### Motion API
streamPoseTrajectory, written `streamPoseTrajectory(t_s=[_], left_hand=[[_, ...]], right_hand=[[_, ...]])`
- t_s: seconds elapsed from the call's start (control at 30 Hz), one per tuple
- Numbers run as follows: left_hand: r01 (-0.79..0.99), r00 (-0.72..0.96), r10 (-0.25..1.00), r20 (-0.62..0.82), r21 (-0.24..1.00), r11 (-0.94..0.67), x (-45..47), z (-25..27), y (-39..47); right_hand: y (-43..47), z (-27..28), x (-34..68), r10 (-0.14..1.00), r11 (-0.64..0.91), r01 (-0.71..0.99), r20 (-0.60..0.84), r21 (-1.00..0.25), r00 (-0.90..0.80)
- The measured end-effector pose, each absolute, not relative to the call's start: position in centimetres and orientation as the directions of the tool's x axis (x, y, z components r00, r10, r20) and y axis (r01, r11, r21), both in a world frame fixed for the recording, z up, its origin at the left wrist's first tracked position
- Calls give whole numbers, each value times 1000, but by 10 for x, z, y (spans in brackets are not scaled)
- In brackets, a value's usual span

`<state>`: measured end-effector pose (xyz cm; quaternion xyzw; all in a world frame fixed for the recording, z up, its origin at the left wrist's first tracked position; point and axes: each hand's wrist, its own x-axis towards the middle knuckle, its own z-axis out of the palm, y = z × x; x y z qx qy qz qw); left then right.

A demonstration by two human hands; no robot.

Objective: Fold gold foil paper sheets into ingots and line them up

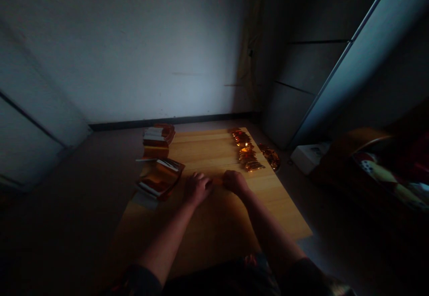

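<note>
We find the left hand (197, 188) and right hand (235, 182) curled closed, apparently pinching an orange strip (217, 181) between them at the counter (208, 148); blur hides the exact grip. We recommend even, gentle tension and aligned edges.

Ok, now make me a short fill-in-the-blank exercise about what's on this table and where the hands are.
1. The small orange-brown strip shows ____ the left hand and the right hand.
2. As the wearer sees it, the row of shiny golden pieces lies on the ____-hand side of the table.
3. The brown-orange piles lie nearer the ____ hand.

Missing words: between; right; left.
</note>
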<state>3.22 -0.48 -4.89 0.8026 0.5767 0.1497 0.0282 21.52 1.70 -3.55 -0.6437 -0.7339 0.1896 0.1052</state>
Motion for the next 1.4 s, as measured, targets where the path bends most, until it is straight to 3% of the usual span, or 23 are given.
streamPoseTrajectory(t_s=[0.1,0.2,0.9,1.4], left_hand=[[900,313,923,226,240,-364,31,-51,-3],[891,331,911,244,237,-387,30,-55,-2],[904,328,901,282,183,-386,30,-62,0],[924,239,912,334,210,-320,33,-63,-3]], right_hand=[[9,-39,220,958,261,875,0,-407,-286],[5,-38,219,941,321,860,30,-397,-338],[5,-43,210,965,257,848,79,-464,-250],[-3,-50,199,940,339,919,118,-201,-321]])
